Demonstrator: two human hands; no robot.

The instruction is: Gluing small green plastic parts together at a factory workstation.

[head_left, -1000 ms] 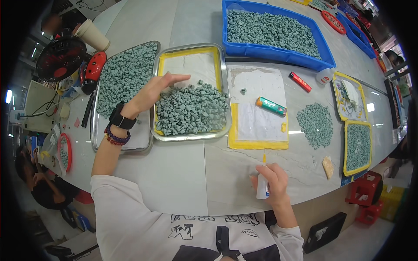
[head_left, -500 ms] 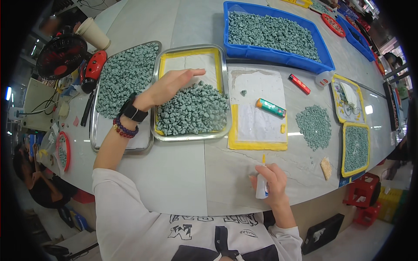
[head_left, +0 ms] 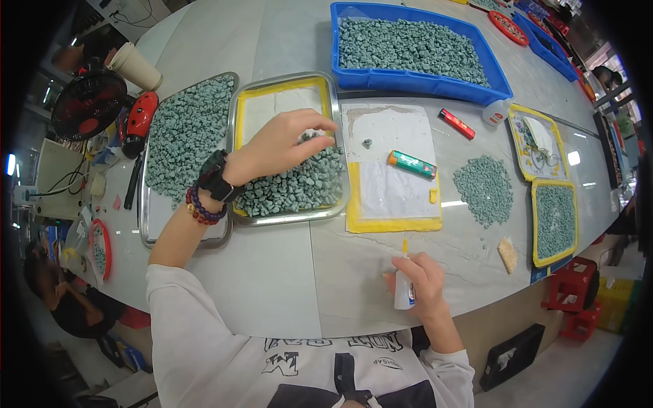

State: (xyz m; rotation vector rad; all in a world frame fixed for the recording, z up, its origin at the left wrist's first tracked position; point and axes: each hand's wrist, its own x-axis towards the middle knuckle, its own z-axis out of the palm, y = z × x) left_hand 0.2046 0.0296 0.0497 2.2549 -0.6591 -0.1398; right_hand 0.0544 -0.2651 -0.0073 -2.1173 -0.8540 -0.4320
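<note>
Left hand (head_left: pixel 287 144) arched over green stone chips (head_left: pixel 292 192) in steel tray (head_left: pixel 292 218), thumb and fingers spread; contact impossible to tell. Right hand (head_left: pixel 426 280) gripped yellow-tipped squeeze bottle (head_left: pixel 403 294), tip clear of stones. Light fingertips, gentle bottle grip seemed wise.

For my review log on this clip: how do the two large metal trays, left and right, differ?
The left metal tray has green stones toward its far end, while the right metal tray has them toward its near end. The right tray has a yellow-edged lining; the left tray shows no yellow edging. Both are metal, with rounded corners, and partly covered by stones.
</note>
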